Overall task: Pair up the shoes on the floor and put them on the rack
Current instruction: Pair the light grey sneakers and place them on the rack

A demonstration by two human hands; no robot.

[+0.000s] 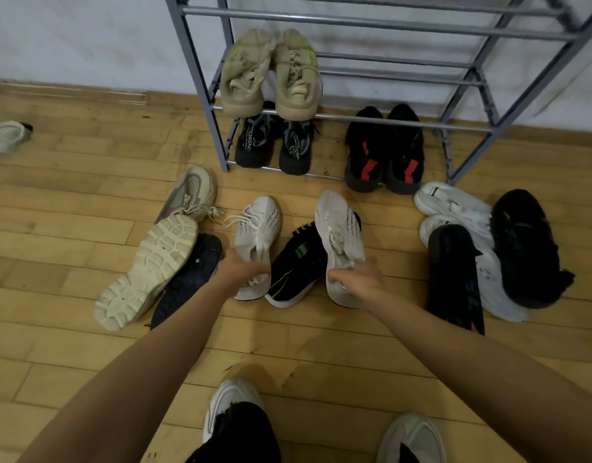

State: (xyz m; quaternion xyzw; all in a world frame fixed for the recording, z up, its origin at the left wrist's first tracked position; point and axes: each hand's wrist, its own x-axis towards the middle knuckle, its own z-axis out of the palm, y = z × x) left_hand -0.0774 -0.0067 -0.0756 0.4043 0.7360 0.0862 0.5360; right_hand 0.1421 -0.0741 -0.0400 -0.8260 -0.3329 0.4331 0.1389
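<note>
A lone pale shoe (pixel 8 136) lies on the wooden floor (pixel 70 202) near its far left edge, well apart from the rest. Nearer the middle, a beige sneaker (pixel 191 194) sits upright beside an overturned beige sneaker (pixel 147 272), sole up, which leans on a dark shoe (pixel 187 279). The person's left hand (pixel 242 270) has its fingers closed on the heel opening of a white knit sneaker (pixel 258 242) that rests on the floor, toe toward the rack. Just beside it lies a black sneaker with green marks (pixel 296 269). The right hand (pixel 358 279) grips the heel of the matching white knit sneaker (pixel 339 242), fingers wrapped around it; whether it is lifted off the floor cannot be told. The grey metal rack (pixel 354 23) stands against the wall, carrying a pair of tan shoes (pixel 271 75) at the left end of a shelf, with a black lettered pair (pixel 274 145) and a black-and-red pair (pixel 384 152) on the lowest level. On the floor by the rack's right foot, white shoes (pixel 455 208) and black shoes (pixel 521 248) lie heaped together.
</note>
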